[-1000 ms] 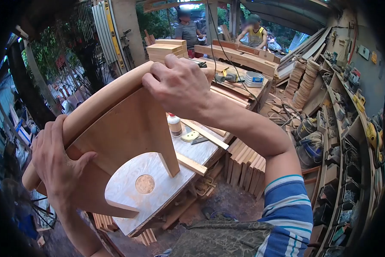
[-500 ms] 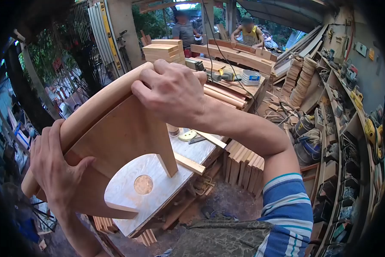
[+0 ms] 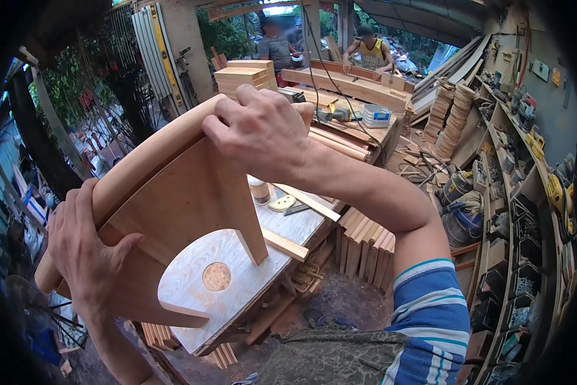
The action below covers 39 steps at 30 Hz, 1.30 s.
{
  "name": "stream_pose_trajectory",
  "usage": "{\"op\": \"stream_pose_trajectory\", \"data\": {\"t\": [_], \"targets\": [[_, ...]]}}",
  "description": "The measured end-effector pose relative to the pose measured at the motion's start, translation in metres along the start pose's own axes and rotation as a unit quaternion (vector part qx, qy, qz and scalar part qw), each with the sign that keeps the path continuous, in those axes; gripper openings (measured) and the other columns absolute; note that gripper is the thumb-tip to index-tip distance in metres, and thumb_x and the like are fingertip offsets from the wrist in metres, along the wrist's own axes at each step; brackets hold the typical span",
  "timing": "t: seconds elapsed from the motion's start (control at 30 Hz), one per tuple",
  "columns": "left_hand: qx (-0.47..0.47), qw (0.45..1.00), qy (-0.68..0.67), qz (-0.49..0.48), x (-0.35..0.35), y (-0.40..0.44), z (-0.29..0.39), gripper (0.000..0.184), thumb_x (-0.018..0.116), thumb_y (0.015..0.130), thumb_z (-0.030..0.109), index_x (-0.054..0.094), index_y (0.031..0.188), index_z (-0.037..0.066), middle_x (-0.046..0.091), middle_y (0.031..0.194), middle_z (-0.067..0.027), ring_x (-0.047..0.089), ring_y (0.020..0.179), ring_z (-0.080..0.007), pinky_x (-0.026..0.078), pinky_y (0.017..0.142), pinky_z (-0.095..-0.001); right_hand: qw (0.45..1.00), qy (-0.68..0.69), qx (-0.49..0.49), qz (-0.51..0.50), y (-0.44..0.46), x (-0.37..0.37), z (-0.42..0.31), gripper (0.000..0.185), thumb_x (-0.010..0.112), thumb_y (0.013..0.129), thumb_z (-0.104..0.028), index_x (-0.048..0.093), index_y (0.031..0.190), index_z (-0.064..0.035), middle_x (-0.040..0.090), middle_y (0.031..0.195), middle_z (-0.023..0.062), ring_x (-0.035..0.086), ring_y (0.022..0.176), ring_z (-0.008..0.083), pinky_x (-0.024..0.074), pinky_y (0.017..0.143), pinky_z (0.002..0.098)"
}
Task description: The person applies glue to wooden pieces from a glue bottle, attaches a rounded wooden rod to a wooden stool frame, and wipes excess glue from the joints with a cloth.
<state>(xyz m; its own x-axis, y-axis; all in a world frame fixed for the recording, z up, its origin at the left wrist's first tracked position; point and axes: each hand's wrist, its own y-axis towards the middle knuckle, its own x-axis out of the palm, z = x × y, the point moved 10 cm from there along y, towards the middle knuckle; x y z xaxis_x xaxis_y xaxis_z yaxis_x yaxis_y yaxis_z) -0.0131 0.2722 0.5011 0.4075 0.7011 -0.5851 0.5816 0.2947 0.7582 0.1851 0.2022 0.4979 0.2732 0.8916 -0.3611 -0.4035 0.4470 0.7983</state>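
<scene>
A pale wooden panel (image 3: 179, 192) with an arched cutout stands on its two feet on the white-topped worktable (image 3: 250, 282). Along its upper edge runs a thick rounded wooden rail (image 3: 154, 147). My left hand (image 3: 83, 237) clasps the near end, fingers over the rail and thumb against the panel's inner face. At the far end, my right hand (image 3: 263, 131) is closed over the rail, its fingertips partly hidden. Behind the panel lie a yellow sanding disc (image 3: 282, 203), a small jar (image 3: 259, 192) and a wooden strip (image 3: 285, 244).
Stacked wooden blocks (image 3: 243, 76) and a power tool (image 3: 340, 114) sit on the farther bench. Grooved boards (image 3: 367, 247) lean beside the worktable. Shelves (image 3: 513, 186) of tools and bins line the right wall. Two people (image 3: 369, 51) are at the back.
My right hand has shifted slightly, its knuckles a little higher. My left hand keeps its grip, and the panel stays nearly where it was. A person at the back has moved their arms.
</scene>
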Motion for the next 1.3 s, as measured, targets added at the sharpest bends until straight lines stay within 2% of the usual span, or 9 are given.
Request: {"op": "stream_pose_trajectory", "data": {"t": [0.33, 0.4, 0.43, 0.5, 0.67, 0.77, 1.03, 1.1, 1.3], "targets": [[0.015, 1.000, 0.001, 0.005, -0.002, 0.003, 0.001, 0.097, 0.081, 0.051, 0.058, 0.055, 0.128, 0.005, 0.059, 0.103, -0.0134, 0.058, 0.097, -0.0354, 0.044, 0.087, -0.0453, 0.998, 0.018, 0.016, -0.059, 0.000, 0.012, 0.013, 0.016, 0.066, 0.074, -0.015, 0.067, 0.085, -0.0032, 0.067, 0.086, 0.0118, 0.067, 0.084, 0.0265, 0.0555, 0.067, 0.0377], [0.000, 1.000, 0.002, -0.003, -0.002, 0.003, -0.001, 0.096, 0.081, 0.052, 0.058, 0.055, 0.127, 0.005, 0.059, 0.102, -0.0135, 0.058, 0.096, -0.0351, 0.043, 0.087, -0.0449, 0.992, -0.043, 0.046, -0.112, -0.006, 0.026, 0.035, 0.015, 0.066, 0.077, -0.015, 0.068, 0.087, -0.0042, 0.069, 0.088, 0.0124, 0.068, 0.086, 0.0273, 0.0562, 0.069, 0.0390], [-0.003, 1.000, -0.001, -0.007, -0.001, 0.003, -0.001, 0.094, 0.084, 0.050, 0.054, 0.055, 0.126, 0.006, 0.059, 0.102, -0.0131, 0.058, 0.096, -0.0347, 0.043, 0.088, -0.0447, 0.992, -0.040, 0.044, -0.110, -0.010, 0.030, 0.047, 0.015, 0.066, 0.077, -0.015, 0.068, 0.087, -0.0042, 0.069, 0.088, 0.0124, 0.068, 0.086, 0.0273, 0.0562, 0.069, 0.0390], [-0.002, 1.000, -0.003, -0.009, -0.005, 0.003, 0.003, 0.093, 0.086, 0.049, 0.049, 0.055, 0.126, 0.006, 0.058, 0.102, -0.0128, 0.058, 0.096, -0.0342, 0.043, 0.089, -0.0444, 0.967, -0.084, 0.128, -0.205, -0.032, 0.055, 0.093, 0.015, 0.064, 0.082, -0.016, 0.070, 0.090, -0.0049, 0.070, 0.090, 0.0125, 0.068, 0.089, 0.0286, 0.0566, 0.071, 0.0403], [-0.038, 0.999, -0.007, -0.021, -0.006, -0.001, 0.006, 0.096, 0.092, 0.042, 0.030, 0.054, 0.127, 0.007, 0.059, 0.106, -0.0119, 0.057, 0.101, -0.0341, 0.043, 0.092, -0.0447, 0.947, -0.027, 0.201, -0.250, -0.088, 0.080, 0.113, 0.015, 0.066, 0.085, -0.020, 0.071, 0.090, -0.0066, 0.072, 0.091, 0.0127, 0.070, 0.089, 0.0305, 0.0564, 0.073, 0.0436], [-0.026, 0.999, -0.011, -0.019, -0.008, 0.002, 0.009, 0.095, 0.092, 0.043, 0.030, 0.054, 0.127, 0.007, 0.060, 0.108, -0.0123, 0.057, 0.104, -0.0353, 0.043, 0.094, -0.0447, 0.917, 0.028, 0.246, -0.314, -0.127, 0.109, 0.117, 0.014, 0.066, 0.081, -0.017, 0.072, 0.091, -0.0079, 0.072, 0.088, 0.0136, 0.071, 0.090, 0.0318, 0.0565, 0.075, 0.0446], [-0.008, 1.000, -0.009, -0.012, -0.002, 0.004, 0.008, 0.090, 0.091, 0.047, 0.034, 0.054, 0.125, 0.007, 0.059, 0.107, -0.0122, 0.057, 0.103, -0.0360, 0.042, 0.093, -0.0451, 0.896, 0.069, 0.308, -0.313, -0.201, 0.155, 0.127, 0.013, 0.064, 0.084, -0.014, 0.070, 0.094, -0.0097, 0.071, 0.094, 0.0144, 0.068, 0.095, 0.0334, 0.0534, 0.080, 0.0465], [-0.023, 0.999, 0.007, -0.044, 0.001, 0.005, 0.005, 0.091, 0.087, 0.052, 0.045, 0.054, 0.128, 0.007, 0.060, 0.110, -0.0131, 0.057, 0.107, -0.0372, 0.043, 0.094, -0.0454, 0.877, 0.107, 0.330, -0.333, -0.223, 0.178, 0.120, 0.012, 0.065, 0.084, -0.015, 0.070, 0.094, -0.0091, 0.071, 0.094, 0.0149, 0.068, 0.095, 0.0336, 0.0528, 0.080, 0.0470], [-0.035, 0.998, 0.018, -0.057, 0.003, 0.006, -0.001, 0.093, 0.090, 0.050, 0.042, 0.053, 0.128, 0.008, 0.060, 0.111, -0.0132, 0.057, 0.107, -0.0365, 0.043, 0.092, -0.0445, 0.834, 0.183, 0.370, -0.366, -0.268, 0.231, 0.071, 0.015, 0.062, 0.088, -0.018, 0.072, 0.091, -0.0078, 0.071, 0.090, 0.0184, 0.068, 0.089, 0.0367, 0.0524, 0.077, 0.0476]]}}
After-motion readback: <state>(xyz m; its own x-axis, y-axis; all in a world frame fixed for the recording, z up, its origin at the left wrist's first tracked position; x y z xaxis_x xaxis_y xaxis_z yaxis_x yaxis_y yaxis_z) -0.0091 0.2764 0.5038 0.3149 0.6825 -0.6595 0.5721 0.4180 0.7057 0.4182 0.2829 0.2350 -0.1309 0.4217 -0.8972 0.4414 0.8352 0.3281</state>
